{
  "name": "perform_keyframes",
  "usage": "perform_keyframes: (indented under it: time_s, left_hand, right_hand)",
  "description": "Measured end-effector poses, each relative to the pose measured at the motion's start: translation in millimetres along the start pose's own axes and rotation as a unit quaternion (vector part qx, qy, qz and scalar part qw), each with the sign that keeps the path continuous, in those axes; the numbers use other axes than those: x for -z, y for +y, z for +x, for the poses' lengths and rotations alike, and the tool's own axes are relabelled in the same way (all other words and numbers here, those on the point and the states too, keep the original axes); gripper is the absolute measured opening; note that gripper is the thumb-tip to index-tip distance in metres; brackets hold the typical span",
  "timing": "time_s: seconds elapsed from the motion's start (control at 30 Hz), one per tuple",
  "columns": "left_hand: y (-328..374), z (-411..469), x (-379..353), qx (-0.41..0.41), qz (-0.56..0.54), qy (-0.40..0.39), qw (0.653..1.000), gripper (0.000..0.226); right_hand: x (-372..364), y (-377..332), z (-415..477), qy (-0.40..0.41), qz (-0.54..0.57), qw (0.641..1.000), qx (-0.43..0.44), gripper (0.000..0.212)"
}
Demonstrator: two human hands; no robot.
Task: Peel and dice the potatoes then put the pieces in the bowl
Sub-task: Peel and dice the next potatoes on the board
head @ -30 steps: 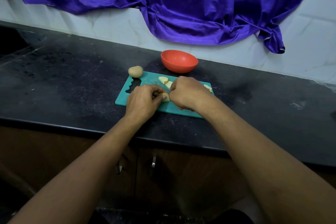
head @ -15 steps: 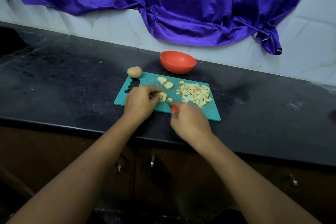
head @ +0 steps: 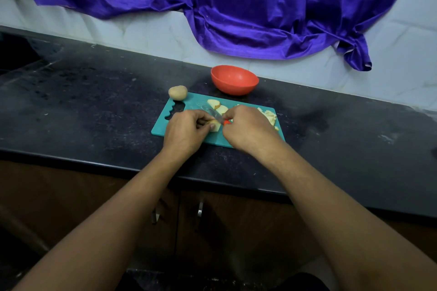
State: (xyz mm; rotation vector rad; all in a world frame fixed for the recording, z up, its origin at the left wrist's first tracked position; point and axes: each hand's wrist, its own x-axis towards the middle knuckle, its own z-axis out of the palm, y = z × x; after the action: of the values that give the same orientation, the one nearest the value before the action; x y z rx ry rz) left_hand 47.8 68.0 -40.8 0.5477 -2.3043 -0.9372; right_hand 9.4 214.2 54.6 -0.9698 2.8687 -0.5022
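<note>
The potato piece (head: 215,125) lies on the teal cutting board (head: 163,127). The left hand (head: 186,130) pins its left end, grip clamped on it with curled fingers and thumb. The right hand (head: 248,130) sits just beside it, knuckles up, grip closed round the red handle of the knife (head: 216,114). The blade angles up and left over the piece; whether it touches is unclear. Both forearms reach in across the counter (head: 94,106). The right hand hides most of the diced potato pile (head: 270,116). Two slices (head: 214,103) lie behind the blade. A whole potato (head: 177,92) sits at the board's far left corner, and the red bowl (head: 234,80) stands behind the board.
</note>
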Motion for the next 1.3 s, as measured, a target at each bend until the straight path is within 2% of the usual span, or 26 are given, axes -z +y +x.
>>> perform_keyframes:
  time_s: [0.27, 0.4, 0.47, 0.57, 0.67, 0.8, 1.07, 1.3]
  left_hand:
    - [-2.8, 2.3, -2.1, -0.006, 0.001, 0.006, 1.0, 0.016]
    - [-3.6, 6.1, -3.4, 0.009, -0.001, 0.01, 1.0, 0.02]
    - [-3.5, 6.1, -2.6, 0.01, 0.002, 0.01, 1.0, 0.021]
    - [-3.3, 4.4, -1.6, -0.001, -0.001, 0.006, 1.0, 0.023]
    - [-4.3, 3.0, 0.6, -0.002, 0.01, -0.003, 1.0, 0.026]
    - [-3.7, 1.4, 1.2, 0.001, -0.004, -0.005, 1.0, 0.026]
    - [-3.2, -1.0, 1.8, 0.002, -0.034, 0.011, 0.999, 0.016]
    - [-4.0, 0.8, 2.3, 0.008, -0.035, 0.006, 0.999, 0.013]
  right_hand:
    - [-27.6, -7.2, -6.1, 0.025, -0.048, 0.999, -0.002, 0.03]
    - [-59.3, 3.3, -33.2, 0.036, -0.081, 0.996, 0.028, 0.054]
    - [-63.0, 8.1, -33.2, 0.047, -0.086, 0.994, 0.036, 0.057]
    - [-54.5, 10.8, -28.8, 0.029, -0.075, 0.996, 0.036, 0.054]
    - [-33.6, 13.5, -20.2, 0.007, 0.018, 1.0, -0.002, 0.044]
    - [-12.1, 10.0, -9.1, 0.043, 0.054, 0.998, -0.004, 0.036]
    - [-7.0, -8.0, 1.9, 0.009, 0.009, 1.0, -0.003, 0.033]
    - [-26.0, -19.0, -4.8, 0.03, -0.071, 0.997, 0.006, 0.035]
